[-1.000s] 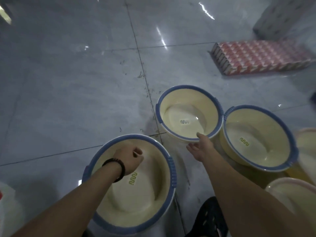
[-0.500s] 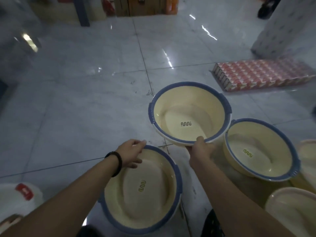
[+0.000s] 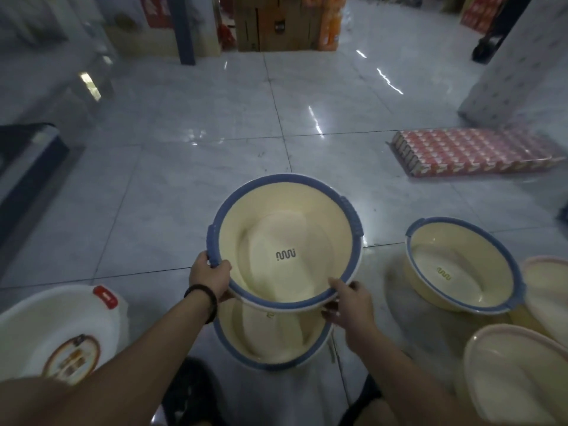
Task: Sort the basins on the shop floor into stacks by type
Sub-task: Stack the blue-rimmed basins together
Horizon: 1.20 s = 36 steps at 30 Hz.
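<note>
A cream basin with a blue rim (image 3: 285, 241) is held in the air, tilted toward me. My left hand (image 3: 210, 275) grips its near-left rim and my right hand (image 3: 349, 299) grips its near-right rim. Directly below it a second blue-rimmed cream basin (image 3: 270, 342) rests on the floor, partly hidden by the held one. A third blue-rimmed basin (image 3: 461, 265) sits on the floor to the right. Two cream basins with pale pink rims lie at the right edge, one further back (image 3: 547, 290) and one in the near corner (image 3: 516, 376). A white basin with a red tag (image 3: 58, 330) is at the lower left.
A flat pack of red cartons (image 3: 473, 155) lies on the tiles at the right, beside a white patterned block (image 3: 516, 72). Cardboard boxes (image 3: 276, 23) stand at the back. A dark counter edge (image 3: 27, 167) runs along the left. Grey glossy floor tiles stretch ahead.
The right hand lifted the far blue-rimmed basin and carried it toward me, over the near basin. The left hand left the near basin and took the lifted basin's rim. The camera tilted up.
</note>
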Each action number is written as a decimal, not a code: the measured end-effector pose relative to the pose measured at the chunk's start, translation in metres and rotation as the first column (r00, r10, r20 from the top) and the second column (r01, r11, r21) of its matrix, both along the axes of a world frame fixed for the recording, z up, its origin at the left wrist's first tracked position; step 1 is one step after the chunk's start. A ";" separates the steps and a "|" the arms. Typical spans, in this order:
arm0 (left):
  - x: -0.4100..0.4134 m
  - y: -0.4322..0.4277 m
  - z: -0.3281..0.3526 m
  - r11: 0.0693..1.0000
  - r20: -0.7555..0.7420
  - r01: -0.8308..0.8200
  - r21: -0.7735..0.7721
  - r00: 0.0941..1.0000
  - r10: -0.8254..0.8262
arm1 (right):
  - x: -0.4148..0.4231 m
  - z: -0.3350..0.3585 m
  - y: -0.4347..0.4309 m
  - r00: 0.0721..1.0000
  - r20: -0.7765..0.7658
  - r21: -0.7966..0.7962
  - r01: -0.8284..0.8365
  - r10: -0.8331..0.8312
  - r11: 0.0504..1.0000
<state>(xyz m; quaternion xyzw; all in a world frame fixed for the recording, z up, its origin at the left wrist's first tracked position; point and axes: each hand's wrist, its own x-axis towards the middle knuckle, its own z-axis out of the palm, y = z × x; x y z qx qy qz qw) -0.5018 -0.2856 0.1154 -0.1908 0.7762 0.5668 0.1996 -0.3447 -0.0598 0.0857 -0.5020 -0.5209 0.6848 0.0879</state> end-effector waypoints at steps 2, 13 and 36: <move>-0.009 -0.018 -0.006 0.998 -0.005 0.009 -0.066 1.000 -0.010 | 0.000 -0.002 0.028 0.998 0.046 0.124 -0.036 0.031 0.992; -0.007 -0.032 -0.063 0.932 0.086 0.281 -0.229 0.960 -0.268 | -0.004 -0.066 0.052 0.985 0.135 0.169 -0.133 0.110 0.977; -0.021 -0.040 -0.137 0.958 0.433 0.249 -0.140 0.886 -0.167 | -0.015 -0.121 0.034 0.842 0.364 0.071 -0.451 0.398 0.890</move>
